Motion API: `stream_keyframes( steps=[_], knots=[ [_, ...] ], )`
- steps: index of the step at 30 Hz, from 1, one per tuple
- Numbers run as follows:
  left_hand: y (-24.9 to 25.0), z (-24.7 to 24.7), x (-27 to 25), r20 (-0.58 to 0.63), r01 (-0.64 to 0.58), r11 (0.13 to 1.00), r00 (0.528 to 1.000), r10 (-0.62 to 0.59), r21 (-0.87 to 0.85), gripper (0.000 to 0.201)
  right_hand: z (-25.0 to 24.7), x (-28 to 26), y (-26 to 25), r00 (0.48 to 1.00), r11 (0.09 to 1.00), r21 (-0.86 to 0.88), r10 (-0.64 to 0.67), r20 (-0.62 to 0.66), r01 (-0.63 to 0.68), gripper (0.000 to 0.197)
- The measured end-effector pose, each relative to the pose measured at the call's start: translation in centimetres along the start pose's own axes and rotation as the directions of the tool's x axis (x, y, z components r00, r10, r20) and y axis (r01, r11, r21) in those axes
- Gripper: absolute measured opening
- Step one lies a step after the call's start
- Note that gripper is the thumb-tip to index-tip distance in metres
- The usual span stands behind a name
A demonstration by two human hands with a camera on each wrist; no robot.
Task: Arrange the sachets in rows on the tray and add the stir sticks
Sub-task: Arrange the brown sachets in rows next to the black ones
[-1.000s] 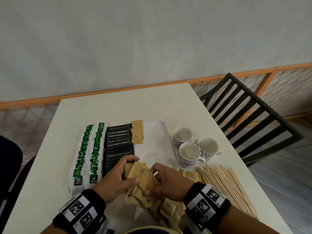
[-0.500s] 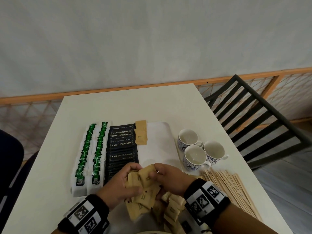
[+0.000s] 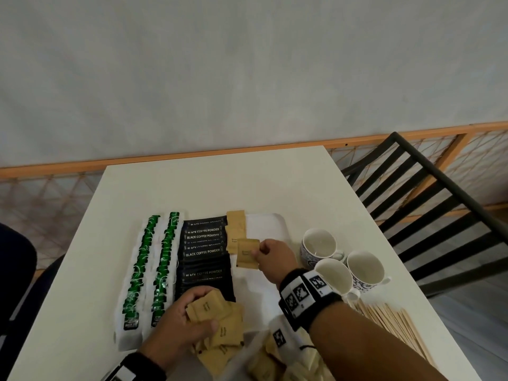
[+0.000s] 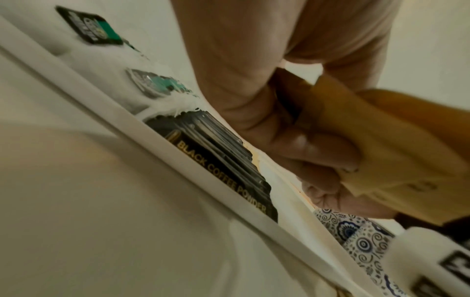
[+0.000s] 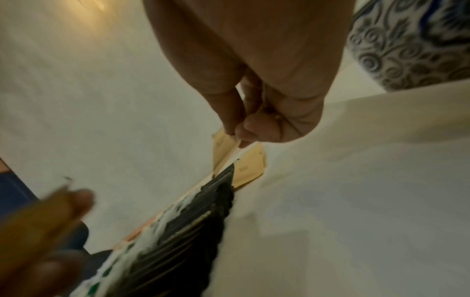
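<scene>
Now your right hand (image 3: 270,257) pinches one brown sachet (image 3: 247,253) over the tray (image 3: 270,225), left hand (image 3: 181,323) clutching the spare stack (image 3: 217,323): lay it below the started brown row (image 3: 235,229).

the right hand (image 3: 272,257) reached forward over the tray, forearm stretched out, thumb and fingers (image 5: 250,130) pinching a brown sachet (image 3: 248,253) by its edge. the left hand (image 3: 181,317) stayed close to the body, fingers (image 4: 292,144) curled round a bunch of brown sachets (image 3: 211,307). both wrists wore black bands with printed markers.
</scene>
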State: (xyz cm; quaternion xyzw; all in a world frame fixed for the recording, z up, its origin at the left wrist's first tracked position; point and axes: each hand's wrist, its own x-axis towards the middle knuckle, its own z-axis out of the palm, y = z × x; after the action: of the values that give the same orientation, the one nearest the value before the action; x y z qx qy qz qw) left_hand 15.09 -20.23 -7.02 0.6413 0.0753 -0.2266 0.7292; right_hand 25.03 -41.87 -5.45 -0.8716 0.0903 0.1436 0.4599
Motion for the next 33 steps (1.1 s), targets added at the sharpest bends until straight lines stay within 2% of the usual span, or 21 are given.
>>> stream_keyframes(
  steps=[3,7,10,12,14,18,24,29,33],
  knots=[
    [0.2,-0.4,0.3,0.011,-0.006,1.000,1.000,0.005,0.005,0.102,0.5,2.1,-0.7,0.999,0.994,-0.109,0.020,-0.050,-0.025,0.023],
    [0.6,-0.8,0.5,0.030,-0.047,0.996,0.999,0.045,0.070,0.100,1.3,3.9,-1.4,0.998,0.988,-0.148,0.043,-0.044,-0.049,0.031],
    [0.8,-1.1,0.5,0.027,-0.066,0.992,0.998,0.064,0.105,0.101,2.0,4.7,-1.4,0.998,0.980,-0.192,0.047,-0.036,-0.053,0.016],
    [0.8,-1.3,0.5,0.023,-0.072,0.990,0.997,0.069,0.123,0.102,2.2,4.8,-1.3,0.997,0.989,-0.129,0.071,-0.040,-0.076,0.013],
    [0.7,-1.5,0.5,0.022,-0.070,0.990,0.997,0.067,0.120,0.103,2.2,4.7,-1.2,0.996,0.995,-0.054,0.081,-0.029,-0.082,0.027],
    [0.6,-1.5,0.5,0.031,-0.054,0.991,0.998,0.051,0.122,0.104,2.1,4.4,-1.2,0.999,0.992,-0.122,-0.001,0.043,0.006,0.046],
    [0.8,-1.3,0.5,0.019,-0.046,0.989,0.999,0.044,0.142,0.104,2.9,4.8,-1.5,0.995,0.945,-0.313,-0.082,0.064,0.098,0.038],
    [0.9,-1.5,0.3,-0.011,-0.056,0.990,0.998,0.058,0.132,0.102,3.0,5.1,-1.4,0.993,0.946,-0.302,-0.108,0.049,0.118,0.032],
    [0.9,-1.2,0.5,-0.057,-0.051,0.997,0.997,0.053,0.049,0.101,2.9,5.2,-1.2,0.993,0.951,-0.286,-0.111,0.050,0.121,0.032]
  ],
)
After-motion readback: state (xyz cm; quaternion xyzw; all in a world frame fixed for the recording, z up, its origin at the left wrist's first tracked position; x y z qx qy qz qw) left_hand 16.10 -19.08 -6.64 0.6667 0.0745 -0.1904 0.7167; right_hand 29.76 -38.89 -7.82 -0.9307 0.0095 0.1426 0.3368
